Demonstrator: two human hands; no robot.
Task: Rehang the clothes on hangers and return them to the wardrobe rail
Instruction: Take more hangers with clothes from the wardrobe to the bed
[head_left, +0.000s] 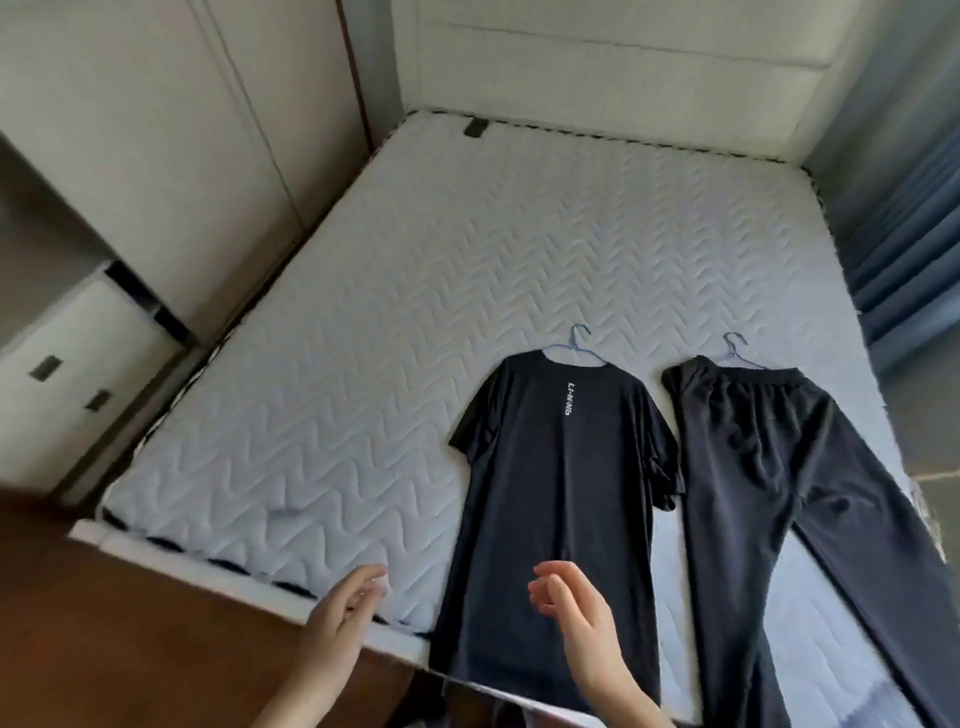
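Note:
A black T-shirt with white lettering lies flat on the mattress, a blue hanger inside its collar with the hook sticking out. To its right lie dark trousers on a second blue hanger at the waistband; their legs run off the bed's near edge. My left hand hovers over the mattress edge left of the shirt hem, fingers apart, holding nothing. My right hand hangs above the shirt's lower part, fingers loosely curled and empty.
White wardrobe doors line the left side of the bed. A white drawer unit stands at the near left. A padded headboard is at the far end, blue curtains at the right, brown wooden floor at the near left.

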